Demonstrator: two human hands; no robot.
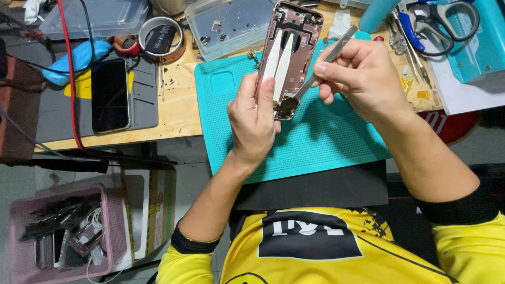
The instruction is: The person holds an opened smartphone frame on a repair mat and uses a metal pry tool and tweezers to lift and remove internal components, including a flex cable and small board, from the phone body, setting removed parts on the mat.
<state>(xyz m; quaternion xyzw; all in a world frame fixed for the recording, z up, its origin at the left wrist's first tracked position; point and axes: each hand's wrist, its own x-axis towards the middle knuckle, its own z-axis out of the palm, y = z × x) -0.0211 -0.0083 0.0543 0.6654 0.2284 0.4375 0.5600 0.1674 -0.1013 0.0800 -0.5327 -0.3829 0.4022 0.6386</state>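
- At about eight o'clock, below the bench, a pink plastic basket (24, 243) holds a jumble of dark parts and white cable; what the pieces are cannot be made out.
- At ten o'clock a dark smartphone (109, 95) lies screen up on a grey work pad (143, 101), with a roll of tape (160, 38) just beyond it and a red cable (69, 76) crossing nearby.
- The left hand (253, 118) is closed around the lower edge of a phone rear housing (286, 58), thumb along one side and fingers wrapped behind. The housing is held tilted above the teal silicone mat (320, 139), near the centre of the view, inside facing up and showing two white adhesive strips.
- The housing looks like a thin metal shell: light, stiff, smooth at the edges, and likely easy to bend or scratch. Gripping it by the long side rails seems the safest hold, clear of the small parts at its bottom end.
- The right hand (363, 77) pinches metal tweezers (324, 65) between thumb and forefinger; the tips reach the housing's lower end, but what they touch is too small to tell.
- At twelve o'clock sits a clear parts box (230, 21), its contents tiny.
- At two o'clock blue-handled scissors (434, 12) and pliers lie partly cut off by the frame.
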